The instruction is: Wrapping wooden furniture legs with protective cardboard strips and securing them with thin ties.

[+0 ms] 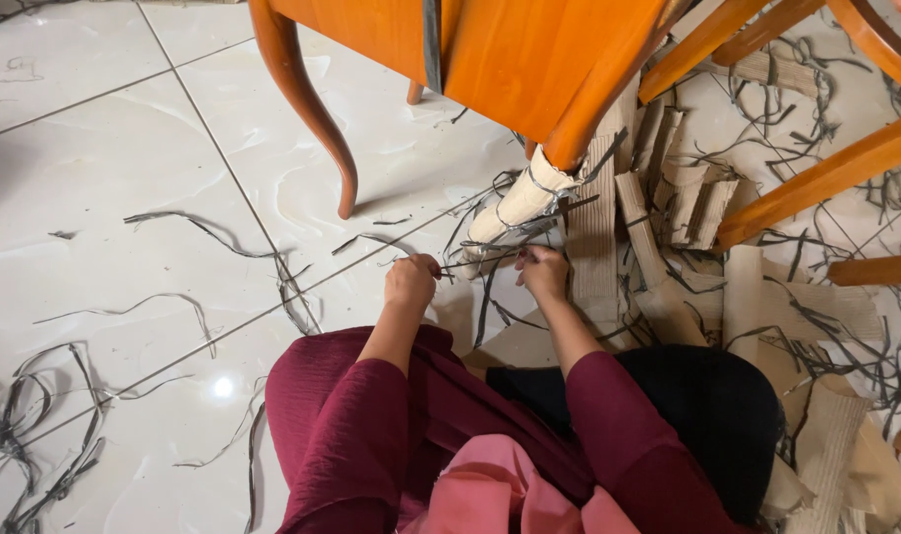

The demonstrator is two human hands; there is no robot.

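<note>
Head view is showing maroon sleeves (371,435) nearest, then the left hand (412,282) and right hand (542,272) – each pinching shut on one dark strip (475,263) that is stretching between them, just above the tiled floor (124,148). Beyond – a paper-wrapped chair leg (519,203) is standing, with cardboard pieces (658,227) lying beside it.

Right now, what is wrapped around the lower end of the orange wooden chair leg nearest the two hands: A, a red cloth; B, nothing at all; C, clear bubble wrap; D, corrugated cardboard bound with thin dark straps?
D: the orange wooden chair leg ends in pale corrugated cardboard crossed by thin dark straps.
</note>
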